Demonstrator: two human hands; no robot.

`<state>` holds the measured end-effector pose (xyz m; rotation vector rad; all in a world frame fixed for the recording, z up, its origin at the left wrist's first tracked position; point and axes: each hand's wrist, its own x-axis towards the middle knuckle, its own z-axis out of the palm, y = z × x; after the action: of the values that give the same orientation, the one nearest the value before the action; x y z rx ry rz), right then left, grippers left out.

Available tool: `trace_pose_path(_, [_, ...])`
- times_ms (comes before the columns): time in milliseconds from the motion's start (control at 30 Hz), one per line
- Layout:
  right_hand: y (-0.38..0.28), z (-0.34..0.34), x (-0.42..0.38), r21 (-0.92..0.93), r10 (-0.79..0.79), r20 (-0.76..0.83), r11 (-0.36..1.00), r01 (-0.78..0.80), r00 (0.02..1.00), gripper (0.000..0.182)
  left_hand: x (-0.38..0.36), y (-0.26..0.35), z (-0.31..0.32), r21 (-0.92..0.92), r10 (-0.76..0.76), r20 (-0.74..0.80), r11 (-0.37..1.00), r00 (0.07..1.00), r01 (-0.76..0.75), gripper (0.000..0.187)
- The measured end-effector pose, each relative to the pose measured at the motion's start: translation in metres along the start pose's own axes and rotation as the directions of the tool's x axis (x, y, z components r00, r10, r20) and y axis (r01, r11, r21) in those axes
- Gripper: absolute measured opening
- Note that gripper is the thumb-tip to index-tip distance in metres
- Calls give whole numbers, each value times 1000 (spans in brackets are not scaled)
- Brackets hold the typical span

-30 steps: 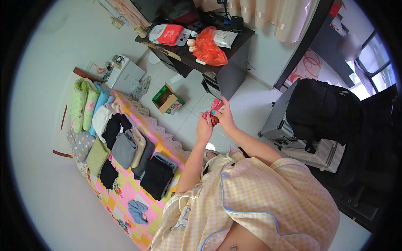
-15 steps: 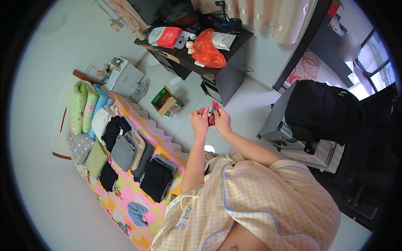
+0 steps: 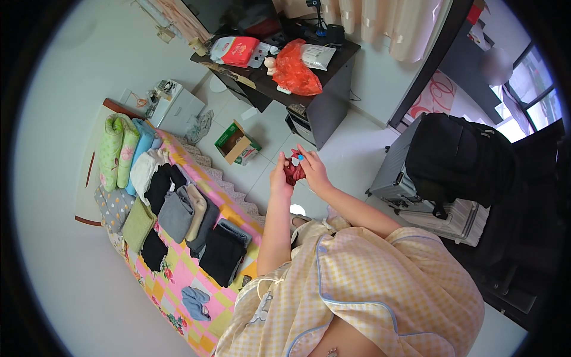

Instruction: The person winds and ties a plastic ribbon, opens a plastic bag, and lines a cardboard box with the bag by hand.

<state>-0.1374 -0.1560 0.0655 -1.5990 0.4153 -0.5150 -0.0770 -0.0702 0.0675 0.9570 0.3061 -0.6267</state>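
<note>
Holding 1 bundle (image 3: 294, 173) w/ 2 hands (image 3: 281, 181) (image 3: 317, 174).

Crumpled red bundle (image 3: 294, 174) between left hand (image 3: 281, 180) and right hand (image 3: 315, 171), above pale floor tiles (image 3: 352, 159).

A small dark-red bundle of soft, thin material, seemingly cloth (image 3: 294, 172), is held off the floor between the left hand (image 3: 280, 180) and the right hand (image 3: 315, 172). It is crumpled and twisted into a compact, irregular clump with deep creases. Its main mass sits against the inner edge of the left hand; a narrower part reaches up to the right hand's fingers. Its full shape is hidden.
</note>
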Motion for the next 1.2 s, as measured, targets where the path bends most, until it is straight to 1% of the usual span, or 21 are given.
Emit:
trace_pose_path(33, [3,-1,2,21,18,6,1000,-18,1000,32,-1,0,1,0,0,-1,1000,1000,0,32])
trace_pose_path(100, [3,-5,5,42,36,13,998,-36,999,30,-5,2,5,-114,-35,177,992,984,56,35])
trace_pose_path(133, [-1,-7,7,97,60,-18,994,-58,998,28,-9,4,6,-113,-35,176,992,984,56,35])
trace_pose_path(200, [-2,-9,10,152,87,-52,985,-78,995,27,-15,7,6,-221,-34,268,971,963,96,35])
trace_pose_path(233, [0,-8,11,301,163,-24,942,-148,986,28,-15,6,6,-221,-36,269,970,962,98,35])
trace_pose_path(267, [3,-8,11,440,233,16,871,-216,972,29,-15,6,7,-122,30,296,992,955,7,33])
trace_pose_path(300, [0,-7,12,439,233,17,872,-217,972,29,-15,5,6,-26,92,329,996,940,-88,33])
trace_pose_path(333, [-3,-7,13,498,226,-27,847,-183,974,24,-12,2,6,-27,92,328,996,940,-89,33])
trace_pose_path(367, [-6,-6,14,554,221,-71,820,-146,973,20,-8,-1,6,106,146,312,977,939,-187,31])
trace_pose_path(400, [-7,-6,14,554,222,-71,820,-147,973,20,-9,-1,9,239,199,303,931,932,-277,30])
trace_pose_path(467, [-9,-7,14,530,259,-134,834,-151,957,4,-13,0,14,246,238,296,917,925,-314,27])
trace_pose_path(533, [6,-7,18,521,240,-132,842,-139,962,4,-16,2,19,255,275,290,901,916,-351,25])
trace_pose_path(567, [14,-7,19,512,223,-128,849,-128,966,10,-17,3,19,268,256,289,903,922,-335,24])
trace_pose_path(733, [7,-12,14,376,225,-107,911,-170,968,11,-11,1,18,315,215,245,904,945,-287,20])
trace_pose_path(800, [7,-12,14,311,217,-84,933,-181,973,9,-8,5,18,328,99,192,931,976,-158,21])
trace_pose_path(900, [8,-12,14,223,145,-50,966,-130,988,7,-8,13,19,369,49,179,923,983,-114,21])
trace_pose_path(967, [20,-12,14,149,2,11,989,-3,1000,11,-6,14,17,376,53,189,919,981,-122,21])
trace_pose_path(1000, [18,-13,13,149,1,10,989,-3,1000,11,-6,16,18,381,60,197,915,979,-133,22])
trace_pose_path(1067, [14,-18,10,148,178,133,969,-197,975,13,-8,18,19,416,39,190,902,981,-117,22])
trace_pose_path(1133, [6,-23,10,91,164,114,980,-175,980,14,-9,21,20,448,19,181,888,983,-99,22])
trace_pose_path(1200, [9,-21,12,33,149,98,988,-153,984,15,-10,25,18,645,-53,178,760,983,-76,23])
